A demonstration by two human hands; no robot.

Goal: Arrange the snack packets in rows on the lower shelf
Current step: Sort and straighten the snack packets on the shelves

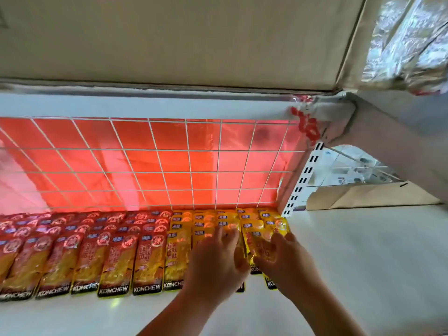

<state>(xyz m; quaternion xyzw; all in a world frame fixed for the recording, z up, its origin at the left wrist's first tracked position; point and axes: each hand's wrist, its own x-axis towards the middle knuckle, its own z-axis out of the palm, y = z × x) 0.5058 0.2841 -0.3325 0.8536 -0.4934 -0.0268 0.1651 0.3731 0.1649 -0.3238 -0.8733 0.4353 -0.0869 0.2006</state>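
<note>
So the lower shelf is mostly filled: red snack packets are lined up in overlapping rows on the left, with yellow snack packets stacked just beside them, all pushed back against the white wire grid. The left grip is spread out, fingers laid flat on the yellow ones. The right grip is laid over a tilted yellow packet at the end. It's blurred, so a pinch can't be told.
</note>
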